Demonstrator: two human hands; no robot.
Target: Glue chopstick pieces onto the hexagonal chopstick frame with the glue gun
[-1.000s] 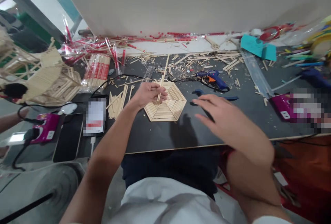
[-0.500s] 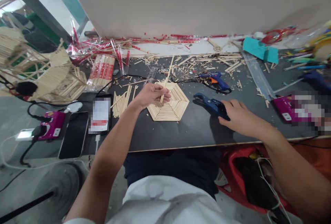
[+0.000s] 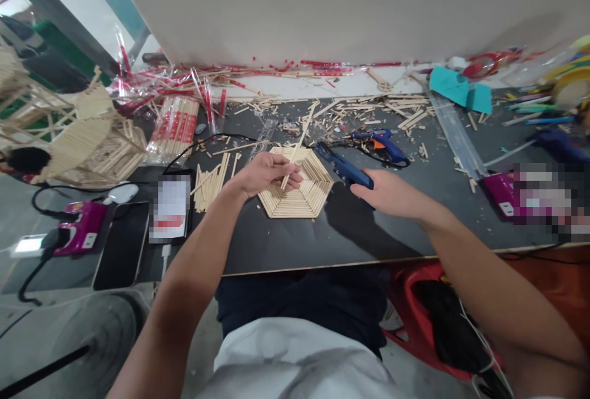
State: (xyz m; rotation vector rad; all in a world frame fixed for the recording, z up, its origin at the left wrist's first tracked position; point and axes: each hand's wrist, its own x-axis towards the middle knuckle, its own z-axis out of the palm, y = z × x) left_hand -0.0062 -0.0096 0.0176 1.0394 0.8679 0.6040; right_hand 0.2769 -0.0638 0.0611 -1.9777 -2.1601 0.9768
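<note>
Over a six-sided panel of thin wooden sticks (image 3: pixel 295 207), my left hand (image 3: pixel 270 174) pinches a long wooden stick (image 3: pixel 302 134), which points up and away from me. The hand hides the panel's left part. My right hand (image 3: pixel 389 193) is wrapped round the handle of a blue hand cutter (image 3: pixel 345 168), held above the table just right of the panel. The cutter's head points at the stick but stays apart from it. A shadow of hand and tool falls on the dark table.
Behind the panel lies a blue glue gun (image 3: pixel 385 144) among scattered stick offcuts (image 3: pixel 369 104). Cut sticks (image 3: pixel 209 184) lie left, near two phones (image 3: pixel 122 242) and a purple power strip (image 3: pixel 80 227). A stick-built model (image 3: pixel 87 128) stands far left. The table's front edge (image 3: pixel 299 268) is close.
My right hand has lifted the blue cutter off the table and brought it left, towards the stick. My left hand still pinches the stick, and the view has shifted slightly.
</note>
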